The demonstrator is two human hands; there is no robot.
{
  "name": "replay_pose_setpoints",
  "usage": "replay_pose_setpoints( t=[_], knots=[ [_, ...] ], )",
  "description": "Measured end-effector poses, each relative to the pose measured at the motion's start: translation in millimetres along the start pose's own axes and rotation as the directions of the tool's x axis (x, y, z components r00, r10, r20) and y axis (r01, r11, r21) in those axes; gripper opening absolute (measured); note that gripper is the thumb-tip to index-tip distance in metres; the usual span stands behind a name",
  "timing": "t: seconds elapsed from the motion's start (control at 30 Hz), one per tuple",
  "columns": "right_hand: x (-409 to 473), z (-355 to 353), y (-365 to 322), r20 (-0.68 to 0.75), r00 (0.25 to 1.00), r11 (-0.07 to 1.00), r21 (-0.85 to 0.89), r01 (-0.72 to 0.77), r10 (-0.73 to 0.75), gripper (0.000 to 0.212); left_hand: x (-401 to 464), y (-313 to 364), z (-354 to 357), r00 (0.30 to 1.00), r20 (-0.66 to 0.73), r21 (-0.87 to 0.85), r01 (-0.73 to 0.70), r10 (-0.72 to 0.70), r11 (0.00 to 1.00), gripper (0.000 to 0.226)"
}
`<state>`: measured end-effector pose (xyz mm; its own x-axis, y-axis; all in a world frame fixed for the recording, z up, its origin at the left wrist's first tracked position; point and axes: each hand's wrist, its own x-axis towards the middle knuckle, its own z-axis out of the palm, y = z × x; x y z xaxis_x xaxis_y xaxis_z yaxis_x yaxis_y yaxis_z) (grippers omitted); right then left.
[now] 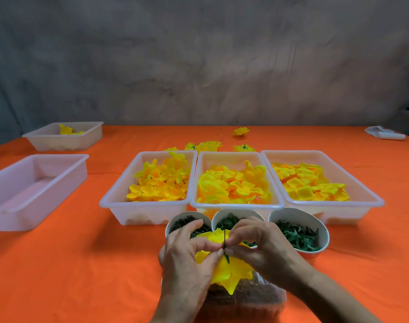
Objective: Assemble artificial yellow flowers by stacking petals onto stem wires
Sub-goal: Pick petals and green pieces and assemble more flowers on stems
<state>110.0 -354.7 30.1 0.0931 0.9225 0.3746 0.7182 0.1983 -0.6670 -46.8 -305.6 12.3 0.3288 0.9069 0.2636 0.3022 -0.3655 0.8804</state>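
A yellow flower (229,271) of stacked petals is held low in the middle, above a clear container. A thin dark green stem wire (225,241) sticks up through its centre. My left hand (187,259) grips the petals from the left, its thumb and forefinger pinching at the wire. My right hand (259,245) pinches the wire from the right. Three white trays of loose yellow petals stand behind: left (150,203), middle (236,205), right (338,202).
Three white cups hold dark green parts: left (175,221), middle (222,215), right (315,224). An empty tray (3,208) sits at the left, another tray (47,141) farther back. Finished flowers (205,145) lie behind the trays on the orange cloth. A clear container (257,297) lies under my hands.
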Motion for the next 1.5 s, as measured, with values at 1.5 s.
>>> replay_pose_setpoints(
  t=[1.5],
  knots=[
    [-15.3, 12.2, 15.2, -0.098, 0.995, 0.940, 0.342, 0.005, 0.031, 0.015, -14.4, -17.8, 2.3, 0.996, -0.064, -0.108, -0.070, 0.064, 0.992, 0.020]
  ],
)
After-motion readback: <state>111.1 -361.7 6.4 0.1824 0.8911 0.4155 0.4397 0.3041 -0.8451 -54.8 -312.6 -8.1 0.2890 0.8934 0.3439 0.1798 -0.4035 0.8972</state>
